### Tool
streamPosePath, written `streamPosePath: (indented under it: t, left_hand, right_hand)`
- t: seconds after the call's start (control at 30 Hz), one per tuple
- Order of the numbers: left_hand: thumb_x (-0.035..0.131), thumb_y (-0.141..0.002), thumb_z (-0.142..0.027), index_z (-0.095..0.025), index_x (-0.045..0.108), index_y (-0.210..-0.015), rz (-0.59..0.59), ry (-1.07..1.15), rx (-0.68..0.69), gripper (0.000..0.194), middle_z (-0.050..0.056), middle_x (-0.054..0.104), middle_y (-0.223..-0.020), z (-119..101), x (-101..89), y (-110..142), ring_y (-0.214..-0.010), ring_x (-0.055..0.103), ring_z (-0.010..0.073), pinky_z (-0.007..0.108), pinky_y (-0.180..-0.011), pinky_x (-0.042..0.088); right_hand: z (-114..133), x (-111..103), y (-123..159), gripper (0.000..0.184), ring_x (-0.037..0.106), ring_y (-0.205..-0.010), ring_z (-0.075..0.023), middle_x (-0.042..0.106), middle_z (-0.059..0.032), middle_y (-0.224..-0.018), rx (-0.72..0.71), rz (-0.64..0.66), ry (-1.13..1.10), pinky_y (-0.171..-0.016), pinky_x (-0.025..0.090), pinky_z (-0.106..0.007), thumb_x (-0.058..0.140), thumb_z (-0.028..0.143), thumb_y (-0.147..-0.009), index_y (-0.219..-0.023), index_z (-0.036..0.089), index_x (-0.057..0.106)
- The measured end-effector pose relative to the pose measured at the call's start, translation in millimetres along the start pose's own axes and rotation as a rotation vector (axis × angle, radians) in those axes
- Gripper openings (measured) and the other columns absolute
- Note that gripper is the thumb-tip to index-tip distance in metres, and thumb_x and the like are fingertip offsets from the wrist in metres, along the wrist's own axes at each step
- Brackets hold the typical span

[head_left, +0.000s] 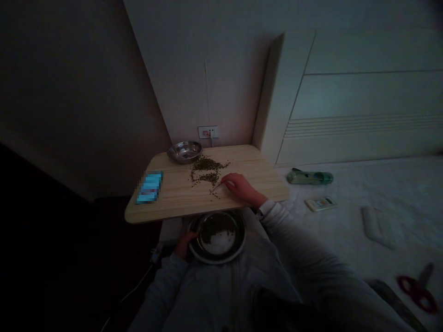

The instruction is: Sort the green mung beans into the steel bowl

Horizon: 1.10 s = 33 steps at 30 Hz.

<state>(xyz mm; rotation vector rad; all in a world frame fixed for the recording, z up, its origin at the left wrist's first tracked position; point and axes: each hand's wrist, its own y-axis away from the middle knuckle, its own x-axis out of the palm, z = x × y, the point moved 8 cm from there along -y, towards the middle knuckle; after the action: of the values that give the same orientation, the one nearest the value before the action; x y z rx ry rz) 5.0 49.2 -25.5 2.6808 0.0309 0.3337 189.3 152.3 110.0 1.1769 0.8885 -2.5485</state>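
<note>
Small green beans (207,164), which look like mung beans, lie scattered over a light wooden table (173,203). My right hand (238,186) is closed on a thin, pale stick-like tool (218,186), its tip down among a few loose beans near the front edge. The tool's exact kind is too small to make out. On my lap, below that edge, a round bowl (239,246) holds more green beans (216,224) around a bare pale patch. My left hand (184,244) grips the bowl's left rim.
A shiny metal bowl (185,152) stands at the table's back left, and a lit phone (149,187) lies at its left. On the bed at right are a green bottle (309,177), another phone (320,203), a white folded item (377,227) and red-handled scissors (417,290). A wall socket (208,132) sits behind.
</note>
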Motion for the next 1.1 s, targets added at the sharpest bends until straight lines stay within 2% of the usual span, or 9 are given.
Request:
streamPosePath:
  t: [0.17, 0.27, 0.4, 0.6, 0.73, 0.9, 1.1]
  left_hand:
    - [0.060, -0.042, -0.023, -0.021, 0.057, -0.038, -0.054, 0.006, 0.032, 0.006, 0.002, 0.058, -0.047, 0, -5.9, -2, -0.058, 0.056, 0.0211, 0.033, -0.063, 0.042]
    - [0.059, -0.045, -0.023, -0.021, 0.056, -0.039, -0.028, 0.019, 0.019, 0.007, 0.002, 0.058, -0.046, 2, -4.7, -2, -0.062, 0.057, 0.0230, 0.035, -0.065, 0.042]
    - [0.059, -0.045, -0.015, -0.022, 0.057, -0.041, -0.028, -0.016, 0.076, 0.008, 0.002, 0.058, -0.048, -5, -6.7, 1, -0.072, 0.058, 0.0250, 0.035, -0.073, 0.042]
    - [0.058, -0.050, -0.018, -0.022, 0.058, -0.042, 0.015, -0.021, 0.085, 0.009, 0.002, 0.059, -0.049, -11, 0.6, 6, -0.067, 0.058, 0.0233, 0.035, -0.069, 0.043]
    - [0.059, -0.046, -0.019, -0.021, 0.056, -0.038, -0.035, -0.056, 0.081, 0.009, 0.003, 0.058, -0.048, -2, -9.5, -4, -0.061, 0.055, 0.0217, 0.035, -0.066, 0.042]
    - [0.061, -0.044, -0.020, -0.021, 0.059, -0.042, -0.119, -0.061, 0.103, 0.003, 0.002, 0.059, -0.053, 9, -25.9, -12, -0.065, 0.055, 0.0224, 0.035, -0.071, 0.040]
    - [0.057, -0.046, -0.024, -0.021, 0.057, -0.041, -0.041, 0.017, 0.030, 0.006, 0.003, 0.057, -0.049, 4, -6.2, -3, -0.058, 0.054, 0.0210, 0.035, -0.065, 0.041]
  right_hand:
    - [3, 6, -5, 0.025, 0.053, -0.089, -0.0154, 0.062, -0.0047, -0.090, -0.051, 0.025, -0.005, -0.085, 0.037, -0.029, 0.045, 0.008, -0.073, -0.086, 0.018, 0.063]
    - [4, 8, -5, 0.024, 0.053, -0.089, -0.0153, 0.062, -0.0043, -0.090, -0.066, 0.044, -0.027, -0.085, 0.037, -0.029, 0.045, 0.008, -0.072, -0.084, 0.018, 0.063]
    - [2, 7, -5, 0.023, 0.052, -0.088, -0.0151, 0.061, -0.0042, -0.089, -0.044, 0.047, -0.048, -0.086, 0.037, -0.030, 0.046, 0.008, -0.071, -0.083, 0.018, 0.063]
    - [0, 6, -5, 0.023, 0.053, -0.086, -0.0151, 0.062, -0.0040, -0.088, -0.022, 0.076, -0.065, -0.084, 0.038, -0.030, 0.047, 0.007, -0.070, -0.082, 0.017, 0.063]
    - [-2, 3, -4, 0.022, 0.053, -0.086, -0.0152, 0.062, -0.0043, -0.087, -0.019, 0.073, -0.065, -0.084, 0.038, -0.030, 0.047, 0.007, -0.070, -0.082, 0.016, 0.064]
    - [-8, 0, 0, 0.021, 0.053, -0.086, -0.0151, 0.061, -0.0037, -0.087, 0.013, 0.080, -0.040, -0.084, 0.037, -0.030, 0.047, 0.008, -0.070, -0.081, 0.017, 0.063]
    - [-13, -8, 8, 0.021, 0.053, -0.084, -0.0153, 0.061, -0.0041, -0.086, 0.011, 0.070, -0.034, -0.083, 0.038, -0.030, 0.047, 0.007, -0.069, -0.080, 0.016, 0.062]
